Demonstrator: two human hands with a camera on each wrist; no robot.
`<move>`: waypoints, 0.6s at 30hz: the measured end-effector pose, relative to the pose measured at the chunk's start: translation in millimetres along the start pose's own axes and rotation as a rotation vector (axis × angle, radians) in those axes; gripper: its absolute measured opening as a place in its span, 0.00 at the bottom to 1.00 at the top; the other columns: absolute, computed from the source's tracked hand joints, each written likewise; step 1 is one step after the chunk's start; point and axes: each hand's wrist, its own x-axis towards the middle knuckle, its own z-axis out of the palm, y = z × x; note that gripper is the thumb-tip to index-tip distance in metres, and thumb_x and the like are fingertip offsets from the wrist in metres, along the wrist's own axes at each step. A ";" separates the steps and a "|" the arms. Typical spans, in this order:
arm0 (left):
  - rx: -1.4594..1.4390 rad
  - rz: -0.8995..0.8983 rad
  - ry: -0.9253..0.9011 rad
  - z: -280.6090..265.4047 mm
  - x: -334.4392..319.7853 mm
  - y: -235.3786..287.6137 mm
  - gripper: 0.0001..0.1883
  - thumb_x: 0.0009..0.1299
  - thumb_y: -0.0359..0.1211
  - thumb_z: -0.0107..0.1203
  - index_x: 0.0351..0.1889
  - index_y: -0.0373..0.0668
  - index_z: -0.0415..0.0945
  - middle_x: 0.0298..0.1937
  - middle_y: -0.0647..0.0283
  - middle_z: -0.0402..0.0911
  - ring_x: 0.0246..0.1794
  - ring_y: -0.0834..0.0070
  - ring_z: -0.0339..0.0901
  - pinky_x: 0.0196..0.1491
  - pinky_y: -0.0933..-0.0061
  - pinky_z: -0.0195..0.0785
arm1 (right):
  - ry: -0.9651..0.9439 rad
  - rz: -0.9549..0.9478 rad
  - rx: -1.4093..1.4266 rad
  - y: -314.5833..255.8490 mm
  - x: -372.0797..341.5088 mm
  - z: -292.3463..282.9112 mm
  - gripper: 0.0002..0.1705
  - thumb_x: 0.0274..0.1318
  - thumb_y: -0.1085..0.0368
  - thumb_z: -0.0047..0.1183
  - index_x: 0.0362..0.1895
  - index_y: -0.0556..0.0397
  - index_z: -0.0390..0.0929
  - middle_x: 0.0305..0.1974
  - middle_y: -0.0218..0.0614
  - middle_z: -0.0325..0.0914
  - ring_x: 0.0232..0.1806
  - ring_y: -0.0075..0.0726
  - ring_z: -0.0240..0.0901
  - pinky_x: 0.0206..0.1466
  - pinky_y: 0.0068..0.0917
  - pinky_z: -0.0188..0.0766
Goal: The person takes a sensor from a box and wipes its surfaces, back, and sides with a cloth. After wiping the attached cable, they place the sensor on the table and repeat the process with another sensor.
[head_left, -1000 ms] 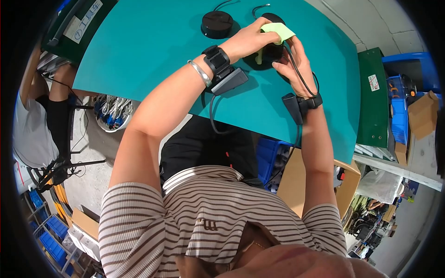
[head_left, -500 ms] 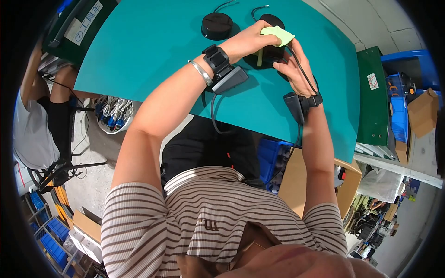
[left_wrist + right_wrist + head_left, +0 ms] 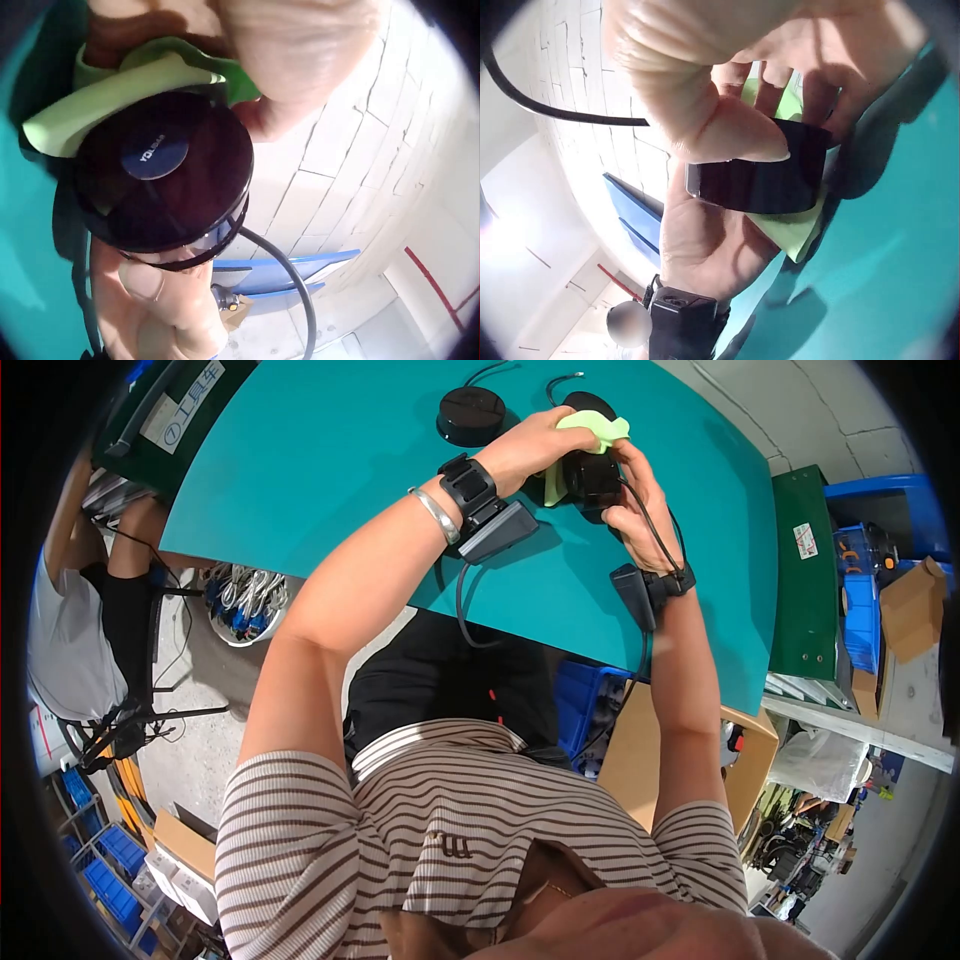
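Note:
A round, glossy black lidar sensor (image 3: 206, 184) with a round label on its face is held above the table by my right hand (image 3: 645, 510). My right thumb (image 3: 742, 135) lies along its side, and a black cable (image 3: 292, 274) runs from it. A light green cloth (image 3: 597, 430) is pinched between the thumb and fingers of my left hand (image 3: 528, 452). In the left wrist view the cloth lies against the sensor's rim, and one end hangs below the sensor in the right wrist view.
On the green table (image 3: 330, 490), a second round black unit (image 3: 471, 416) with a short cable stands to the left. Another dark round unit (image 3: 588, 402) is partly hidden behind my hands. A green cabinet (image 3: 800, 570) borders the right side, and a person (image 3: 75, 620) sits at far left.
My right hand has turned the sensor, so it now shows more clearly between the hands. The cloth has shifted slightly left and changed its folds in my left hand.

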 end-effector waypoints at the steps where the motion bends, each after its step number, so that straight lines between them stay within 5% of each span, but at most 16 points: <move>1: 0.009 -0.002 0.002 1.0 -0.6 -0.2 0.25 0.65 0.43 0.54 0.58 0.42 0.67 0.46 0.67 0.75 0.44 0.81 0.70 0.44 0.79 0.62 | 0.001 -0.001 -0.001 0.0 0.2 -0.6 0.44 0.37 0.77 0.46 0.67 0.56 0.55 0.60 0.36 0.61 0.60 0.32 0.63 0.59 0.24 0.62; 13: -0.120 -0.065 0.019 -1.7 5.1 -5.1 0.17 0.70 0.37 0.48 0.54 0.42 0.71 0.47 0.68 0.75 0.47 0.82 0.71 0.50 0.77 0.65 | -0.014 -0.036 0.038 3.1 0.8 -2.3 0.44 0.37 0.77 0.44 0.67 0.55 0.55 0.61 0.36 0.61 0.59 0.30 0.62 0.57 0.22 0.63; 18: -0.118 0.021 0.043 -1.5 6.0 -9.1 0.16 0.71 0.37 0.48 0.53 0.42 0.72 0.45 0.69 0.77 0.43 0.83 0.73 0.46 0.78 0.67 | -0.025 0.043 0.455 -5.4 2.8 -0.9 0.45 0.35 0.79 0.39 0.67 0.53 0.57 0.56 0.35 0.65 0.55 0.30 0.64 0.57 0.22 0.63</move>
